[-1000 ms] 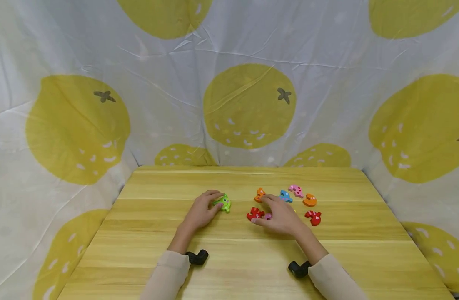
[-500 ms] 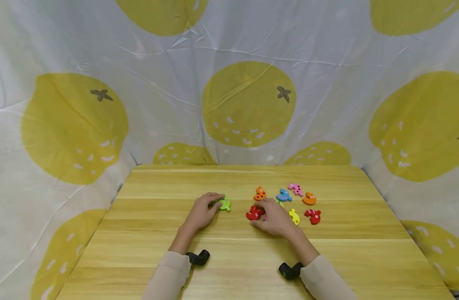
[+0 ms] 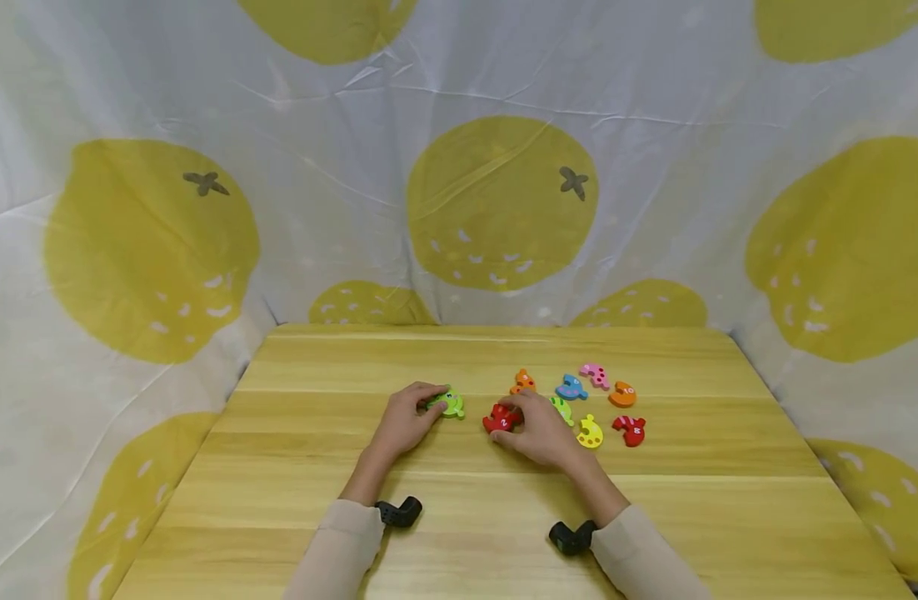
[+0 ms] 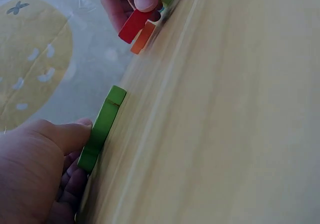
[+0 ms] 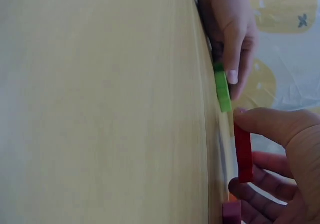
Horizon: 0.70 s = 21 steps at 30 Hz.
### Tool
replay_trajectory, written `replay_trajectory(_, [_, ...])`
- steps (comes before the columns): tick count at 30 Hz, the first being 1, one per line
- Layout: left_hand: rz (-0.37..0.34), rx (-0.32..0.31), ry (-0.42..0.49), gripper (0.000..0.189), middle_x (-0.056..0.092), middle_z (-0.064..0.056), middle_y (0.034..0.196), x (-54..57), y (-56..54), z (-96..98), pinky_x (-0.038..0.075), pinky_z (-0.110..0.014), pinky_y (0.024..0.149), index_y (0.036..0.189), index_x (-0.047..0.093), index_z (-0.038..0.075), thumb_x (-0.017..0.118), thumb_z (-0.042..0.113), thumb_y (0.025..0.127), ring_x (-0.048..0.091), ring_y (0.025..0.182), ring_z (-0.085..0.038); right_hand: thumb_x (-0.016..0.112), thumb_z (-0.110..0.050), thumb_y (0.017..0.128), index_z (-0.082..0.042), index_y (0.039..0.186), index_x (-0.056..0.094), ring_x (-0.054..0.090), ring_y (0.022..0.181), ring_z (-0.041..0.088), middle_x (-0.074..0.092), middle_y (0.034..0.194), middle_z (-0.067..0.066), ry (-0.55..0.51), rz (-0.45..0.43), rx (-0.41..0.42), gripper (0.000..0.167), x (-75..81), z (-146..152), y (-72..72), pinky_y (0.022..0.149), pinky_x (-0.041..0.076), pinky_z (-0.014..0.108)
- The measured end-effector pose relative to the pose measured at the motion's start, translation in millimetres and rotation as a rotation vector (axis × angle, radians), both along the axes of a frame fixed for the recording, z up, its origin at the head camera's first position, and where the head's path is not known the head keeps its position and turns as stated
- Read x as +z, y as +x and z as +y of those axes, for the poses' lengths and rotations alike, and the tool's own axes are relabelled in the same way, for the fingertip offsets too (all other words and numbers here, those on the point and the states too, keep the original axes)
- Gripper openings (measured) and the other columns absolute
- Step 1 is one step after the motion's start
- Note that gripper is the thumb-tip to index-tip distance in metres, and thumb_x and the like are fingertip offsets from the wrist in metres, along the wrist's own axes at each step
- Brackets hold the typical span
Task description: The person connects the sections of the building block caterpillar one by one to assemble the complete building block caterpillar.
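Observation:
My left hand [image 3: 405, 419] holds a flat green animal-shaped puzzle piece [image 3: 453, 405] between thumb and fingers, left of the other pieces. In the left wrist view the thumb presses the near face of this green piece [image 4: 103, 129], which stays at the tabletop. My right hand [image 3: 545, 429] pinches a red puzzle piece [image 3: 498, 419] marked with a 2. Seen from the right wrist, the red piece [image 5: 243, 154] is between thumb and fingers, a little above the table. A short gap separates the red and green pieces.
Around the right hand on the wooden table [image 3: 316, 550] lie an orange piece [image 3: 523, 383], a green one [image 3: 561, 409], a yellow one [image 3: 590, 432], a blue one [image 3: 571, 387], a pink one [image 3: 596, 375], an orange 10 [image 3: 622, 395] and a red 8 [image 3: 633, 431]. A lemon-print cloth [image 3: 339, 208] hangs behind.
My right hand has come down around the red piece, gripped it and shifted it slightly left. The yellow and second green pieces have come into view. My left hand stays on its green piece.

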<state>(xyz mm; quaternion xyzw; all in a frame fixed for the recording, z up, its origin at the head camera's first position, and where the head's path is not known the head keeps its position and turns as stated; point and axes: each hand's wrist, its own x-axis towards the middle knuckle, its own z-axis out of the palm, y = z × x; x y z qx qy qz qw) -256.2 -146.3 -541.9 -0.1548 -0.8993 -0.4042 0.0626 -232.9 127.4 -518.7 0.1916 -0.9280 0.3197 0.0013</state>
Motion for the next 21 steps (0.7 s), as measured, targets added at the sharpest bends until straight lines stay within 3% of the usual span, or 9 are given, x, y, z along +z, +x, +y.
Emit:
replay_trajectory(8, [-0.017,0.037,0.034,0.029,0.074,-0.004,0.123,-0.6,0.6,0.9,0.059,-0.04,0.091,0.123,0.077,0.016,0.076,0.023,0.095,0.071,0.104,-0.018,0.085,-0.037,0.084,-0.01,0.129,0.07,0.063,0.107,0.02,0.066,0.123,0.005,-0.064,0.001,0.015,0.054,-3.4,-16.2,-2.4,0.093,0.055,0.041])
replay_trajectory(15, [-0.002,0.039,0.043,0.027,0.075,-0.004,0.123,0.4,-0.6,0.4,0.054,-0.047,0.104,0.12,0.078,0.017,0.076,0.025,0.095,0.069,0.119,-0.027,0.085,-0.036,0.085,-0.01,0.129,0.07,0.062,0.105,0.017,0.066,0.12,0.005,-0.122,-0.005,0.041,0.053,-7.2,-32.8,-6.3,0.093,0.055,0.038])
replay_trajectory(21, [-0.031,0.036,0.035,0.027,0.075,-0.004,0.125,-0.3,-0.4,0.4,0.053,-0.048,0.106,0.12,0.078,0.018,0.075,0.028,0.096,0.067,0.122,-0.027,0.084,-0.037,0.085,-0.008,0.128,0.07,0.062,0.103,0.015,0.066,0.116,0.005,-0.154,-0.013,0.04,0.054,-10.8,-43.5,-6.6,0.091,0.054,0.034])
